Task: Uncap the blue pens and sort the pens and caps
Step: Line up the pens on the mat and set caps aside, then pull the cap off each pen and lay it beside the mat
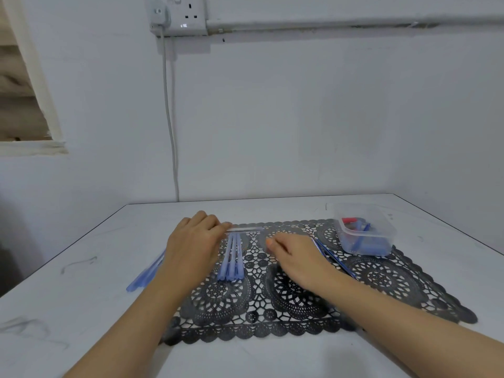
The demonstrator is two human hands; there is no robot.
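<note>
Head view: the left hand (193,241) lies palm down at the far edge of the black lace mat (395,285), its fingers curled round a pen (245,229) that lies crosswise. The right hand (294,255) is over the mat's middle with its fingertips bunched, and I cannot tell whether it grips anything. Three blue pens (231,260) lie on the mat between the hands.

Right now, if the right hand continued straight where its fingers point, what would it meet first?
Probably the row of blue pens on the mat, left of the right hand. The clear pen in the left hand lies farther back; depth unclear.

Black lace mat (381,279), wall socket (191,15), cable (168,118)
</note>
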